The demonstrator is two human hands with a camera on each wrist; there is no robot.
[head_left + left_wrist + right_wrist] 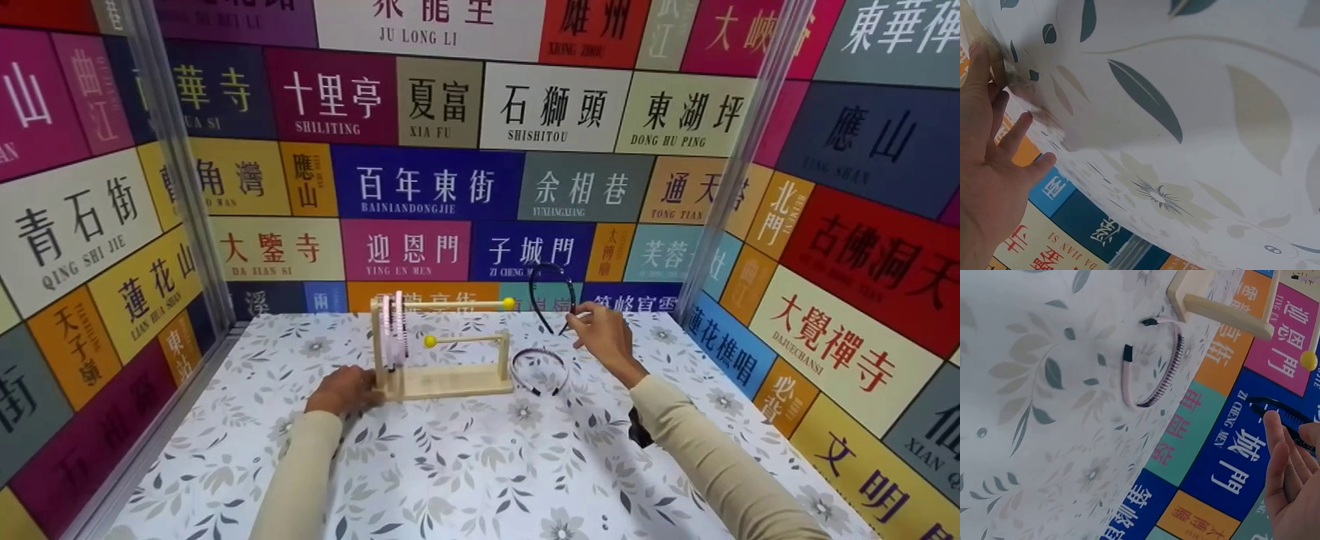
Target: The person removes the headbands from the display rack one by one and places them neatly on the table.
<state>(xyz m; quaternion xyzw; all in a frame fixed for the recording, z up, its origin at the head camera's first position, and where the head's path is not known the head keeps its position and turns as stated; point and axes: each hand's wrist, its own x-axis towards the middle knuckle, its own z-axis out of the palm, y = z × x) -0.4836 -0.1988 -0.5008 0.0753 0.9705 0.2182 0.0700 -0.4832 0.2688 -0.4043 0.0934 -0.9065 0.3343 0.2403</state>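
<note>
My right hand [602, 335] pinches a black headband [534, 289] near one end, raised above the table to the right of the wooden headband stand [450, 384]. In the right wrist view the black headband [1278, 406] shows beyond the fingertips. My left hand [341, 390] holds the stand low at its left end; the left wrist view shows its lower fingers spread. Several headbands [387, 330], pinkish and dark, hang at the left of the stand's upper rod. A pale pink headband with dark teeth [1171, 365] lies on the table beside the stand's right end.
The upper rod ends in a yellow ball [509, 304] pointing right; the lower rod has another yellow ball [430, 341] pointing left. A floral cloth covers the table [465, 472]. Walls with colourful Chinese signs [431, 184] and clear uprights [184, 150] stand around it.
</note>
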